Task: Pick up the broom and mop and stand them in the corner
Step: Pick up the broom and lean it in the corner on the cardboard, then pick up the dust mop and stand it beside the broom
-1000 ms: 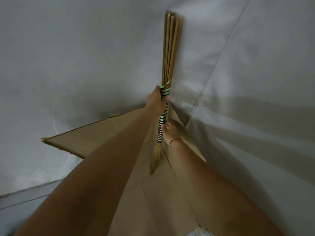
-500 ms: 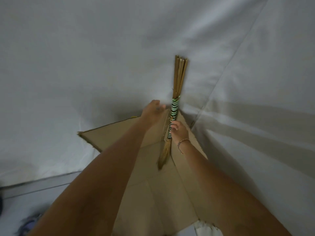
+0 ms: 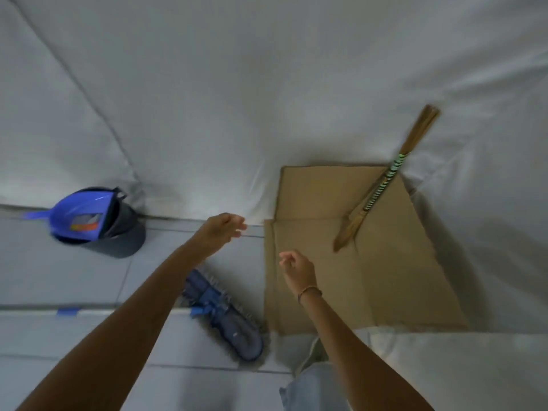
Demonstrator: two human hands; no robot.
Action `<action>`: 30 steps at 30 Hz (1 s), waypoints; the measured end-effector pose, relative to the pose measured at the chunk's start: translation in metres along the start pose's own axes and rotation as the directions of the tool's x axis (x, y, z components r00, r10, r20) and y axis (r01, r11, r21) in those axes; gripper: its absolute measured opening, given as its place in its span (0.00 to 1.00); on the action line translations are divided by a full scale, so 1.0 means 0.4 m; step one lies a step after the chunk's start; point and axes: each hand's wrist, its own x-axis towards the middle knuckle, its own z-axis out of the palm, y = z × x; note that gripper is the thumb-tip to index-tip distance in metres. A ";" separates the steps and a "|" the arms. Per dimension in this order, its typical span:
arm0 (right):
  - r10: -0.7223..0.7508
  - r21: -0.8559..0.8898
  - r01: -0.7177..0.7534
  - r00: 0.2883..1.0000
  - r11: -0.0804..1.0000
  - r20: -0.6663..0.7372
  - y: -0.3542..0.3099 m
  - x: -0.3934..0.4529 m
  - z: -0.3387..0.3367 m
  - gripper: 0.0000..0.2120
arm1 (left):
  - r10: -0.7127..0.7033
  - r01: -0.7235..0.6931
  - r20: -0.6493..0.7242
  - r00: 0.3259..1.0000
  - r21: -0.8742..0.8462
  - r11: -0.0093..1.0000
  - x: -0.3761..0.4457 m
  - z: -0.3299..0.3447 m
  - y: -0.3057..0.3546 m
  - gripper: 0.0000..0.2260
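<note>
Hands: left hand (image 3: 221, 229) and right hand (image 3: 296, 269) apart, both loosely spread, holding nothing.
Straw broom with green-striped handle (image 3: 382, 185): leaning upright beyond the right hand.
Blue flat mop head (image 3: 225, 318): on the floor between the forearms.

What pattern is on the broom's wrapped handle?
Dark and pale green stripes around the broom handle, in the head view.

1. Both forearms are showing bare, no sleeves in view.
2. Left hand (image 3: 221, 231) is wearing nothing: no ring, no watch, no band.
3. Right hand (image 3: 296, 269) is wearing a thin bracelet (image 3: 308, 291) at the wrist, metal-looking, slim.
4. Light blue denim-like fabric (image 3: 314, 390) is showing btm centre, prob. trousers.
</note>
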 end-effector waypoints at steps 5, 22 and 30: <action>-0.010 -0.082 0.023 0.988 0.996 0.151 -0.112 -0.294 0.329 0.13 | -0.080 0.074 -0.174 0.981 -0.043 0.996 -0.326 -0.320 -0.249 0.16; 0.014 -0.421 0.279 0.820 0.863 0.572 -0.531 -0.430 1.035 0.15 | -0.291 0.114 -0.450 0.844 -0.381 0.918 -0.720 -1.030 -0.724 0.07; 0.136 -0.497 0.214 0.806 0.841 0.576 -0.720 -0.315 1.452 0.16 | -0.342 0.194 -0.462 0.819 -0.338 0.921 -0.579 -1.482 -0.868 0.16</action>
